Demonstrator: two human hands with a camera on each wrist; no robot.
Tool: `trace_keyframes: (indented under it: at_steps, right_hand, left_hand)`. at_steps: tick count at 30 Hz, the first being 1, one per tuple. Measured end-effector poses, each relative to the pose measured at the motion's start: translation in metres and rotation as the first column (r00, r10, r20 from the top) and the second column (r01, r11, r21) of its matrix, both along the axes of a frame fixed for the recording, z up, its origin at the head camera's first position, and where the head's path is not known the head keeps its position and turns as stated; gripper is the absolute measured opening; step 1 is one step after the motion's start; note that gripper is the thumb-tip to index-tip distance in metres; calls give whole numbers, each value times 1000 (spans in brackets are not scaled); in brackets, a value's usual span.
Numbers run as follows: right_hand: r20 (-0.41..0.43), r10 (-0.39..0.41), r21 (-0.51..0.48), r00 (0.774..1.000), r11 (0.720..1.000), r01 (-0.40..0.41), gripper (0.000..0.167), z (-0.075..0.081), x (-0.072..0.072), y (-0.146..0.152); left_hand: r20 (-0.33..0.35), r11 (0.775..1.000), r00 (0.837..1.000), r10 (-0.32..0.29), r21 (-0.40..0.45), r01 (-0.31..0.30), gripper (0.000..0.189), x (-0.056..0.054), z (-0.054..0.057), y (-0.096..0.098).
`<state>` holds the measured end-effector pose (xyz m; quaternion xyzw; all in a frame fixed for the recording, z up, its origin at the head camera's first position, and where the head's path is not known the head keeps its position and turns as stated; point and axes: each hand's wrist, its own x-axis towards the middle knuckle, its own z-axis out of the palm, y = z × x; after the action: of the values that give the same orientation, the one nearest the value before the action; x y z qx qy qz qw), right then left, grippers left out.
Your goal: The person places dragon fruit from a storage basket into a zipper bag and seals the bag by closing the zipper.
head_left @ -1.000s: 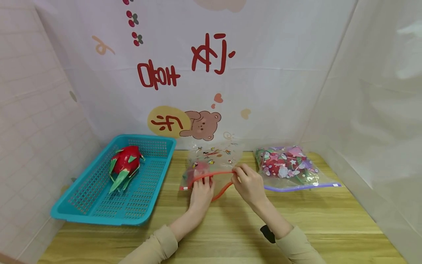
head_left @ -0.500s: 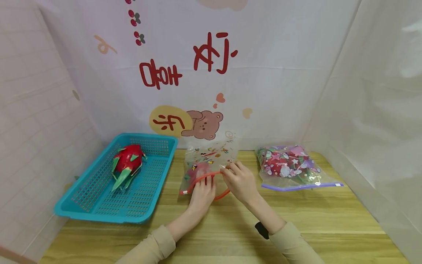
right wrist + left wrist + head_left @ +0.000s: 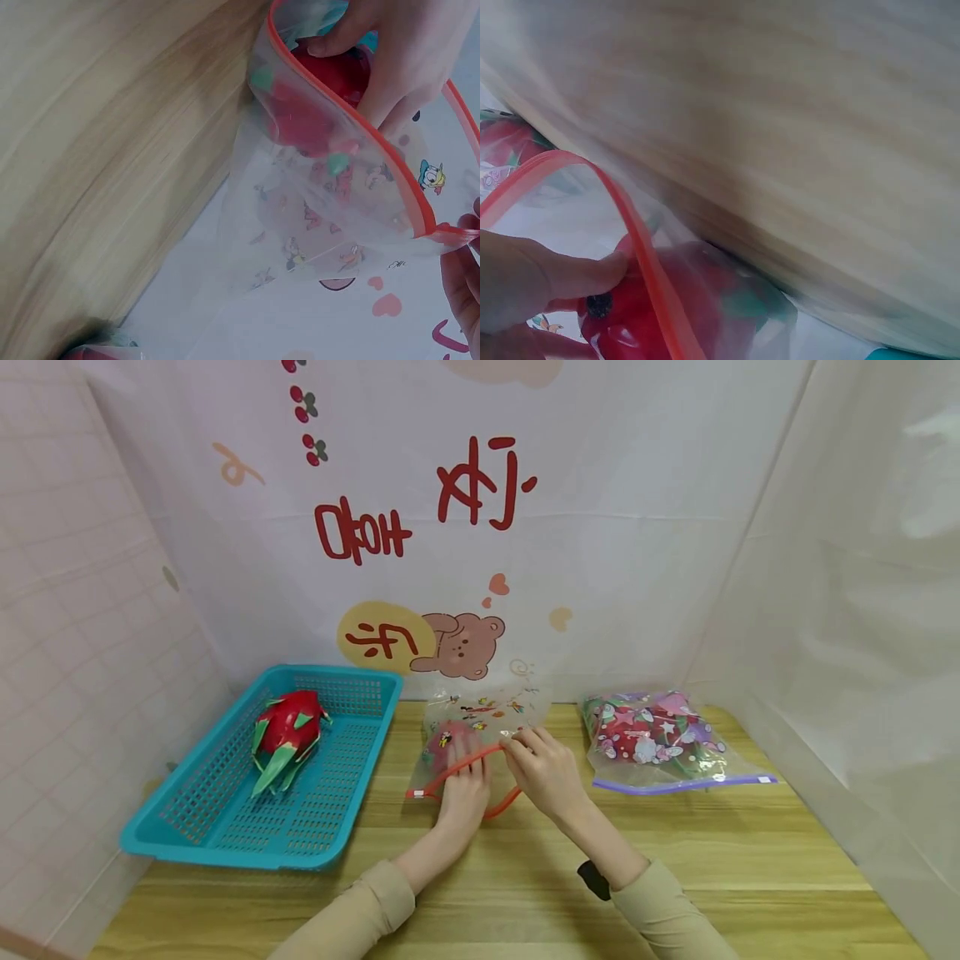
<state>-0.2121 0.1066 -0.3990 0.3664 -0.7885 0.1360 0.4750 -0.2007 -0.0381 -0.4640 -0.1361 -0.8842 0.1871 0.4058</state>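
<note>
My left hand (image 3: 465, 795) reaches into the mouth of a clear zip bag (image 3: 498, 708) with a red zip edge and cartoon prints. Inside, its thumb and fingers hold a red toy dragon fruit (image 3: 337, 75) with green tips, partly veiled by the plastic. My right hand (image 3: 551, 774) pinches the red zip edge (image 3: 409, 187) at the bag's right side, so the mouth gapes. Another dragon fruit (image 3: 292, 727) with long green leaves lies in the blue basket (image 3: 225, 858) to the left.
A second zip bag (image 3: 652, 735) with a purple zip edge (image 3: 686, 786) lies at the right, filled with red and green pieces. Everything stands on a wooden table (image 3: 525, 902). A printed white cloth (image 3: 622, 568) hangs behind, with pale walls either side.
My left hand has moved deeper into the bag with the dragon fruit. My right hand has shifted left along with the zip edge it pinches. Basket and purple-edged bag stay put.
</note>
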Motion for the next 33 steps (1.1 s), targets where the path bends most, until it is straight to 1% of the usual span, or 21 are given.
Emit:
trace_keyframes:
  at_steps: [2, 5, 8, 11, 12, 14, 16, 18, 21, 24, 28, 30, 33]
  right_hand:
    - [-9, 7, -2, 1000, 1000, -7, 9, 0, 0, -1]
    - [-18, 10, -5, 1000, 1000, -10, 9, 3, 0, -2]
    - [-27, 17, -11, 1000, 1000, -17, 6, 6, 1, -3]
    - [-42, 23, -16, 999, 1000, -24, 5, 10, 3, -4]
    - [-47, 25, -15, 999, 1000, -26, 5, 11, 3, -4]
    - [-56, 25, -13, 998, 1000, -26, 6, 13, 4, -5]
    - [-62, 27, -12, 998, 1000, -28, 7, 14, 5, -5]
    - [-63, 25, -10, 998, 1000, -25, 6, 15, 5, -5]
    - [-58, 9, -15, 998, 1000, -10, 7, 15, 3, -3]
    - [-38, -15, -18, 999, 1000, 14, 9, 14, 0, -1]
    - [-8, -45, 4, 999, 999, 45, 12, 12, -3, 2]
    - [-1, -58, 21, 998, 998, 58, 15, 11, -4, 4]
    - [9, -93, 44, 996, 995, 93, 20, 9, -5, 6]
  left_hand:
    - [29, 999, 999, 35, -21, -34, 40, -2, -1, 2]
    - [74, 994, 993, 91, -68, -86, 39, -7, -2, 4]
    - [105, 989, 987, 124, -99, -114, 37, -13, -3, 4]
    - [120, 987, 984, 134, -108, -121, 36, -18, -3, 3]
    - [120, 988, 984, 130, -103, -118, 36, -19, -4, 2]
    - [98, 991, 989, 114, -74, -107, 35, -21, -3, 1]
    - [60, 996, 995, 84, -34, -82, 33, -25, -4, 0]
    - [6, 999, 999, 47, 7, -47, 32, -28, -4, -2]
    - [-73, 1000, 997, 7, 29, -5, 33, -31, -5, -7]
    - [-130, 999, 991, -22, 34, 27, 34, -32, -4, -12]
    - [-145, 997, 988, -60, 37, 66, 34, -27, -3, -19]
    - [-139, 997, 988, -68, 38, 73, 34, -25, -3, -22]
    - [-129, 997, 989, -66, 39, 72, 33, -24, -3, -24]
